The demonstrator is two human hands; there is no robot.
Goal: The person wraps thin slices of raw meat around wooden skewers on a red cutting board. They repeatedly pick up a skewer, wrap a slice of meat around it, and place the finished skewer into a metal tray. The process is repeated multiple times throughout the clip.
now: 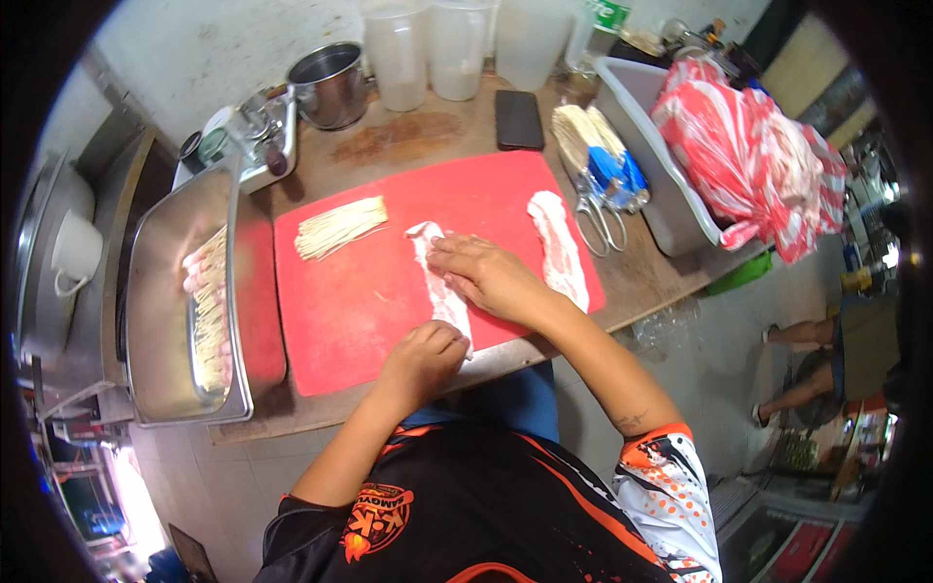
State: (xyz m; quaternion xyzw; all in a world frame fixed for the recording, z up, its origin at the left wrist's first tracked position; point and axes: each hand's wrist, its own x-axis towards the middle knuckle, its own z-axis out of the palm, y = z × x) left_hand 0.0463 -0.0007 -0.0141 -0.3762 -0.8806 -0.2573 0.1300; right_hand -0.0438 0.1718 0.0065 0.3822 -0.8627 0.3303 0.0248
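A long thin slice of fatty raw pork [443, 297] lies lengthwise on a red cutting board [342, 313]. My right hand [490, 275] rests flat across its upper middle, fingers extended, covering part of it. At the slice's near end, my left hand [426, 358] has its fingers curled on the meat by the board's edge; the fingertips are partly hidden. To the right lies a second pork slice [560, 251], untouched. A bundle of enoki mushrooms [342, 227] sits at the board's upper left.
Left of the board stands a deep steel pan [164, 306] holding meat-wrapped enoki rolls [209, 321]. Scissors [600, 222], packaged enoki [598, 149] and a phone [520, 120] lie behind right. A grey tub [649, 160] holds a red-striped bag [729, 138]. Plastic pitchers [459, 47] and a steel pot [328, 87] line the wall.
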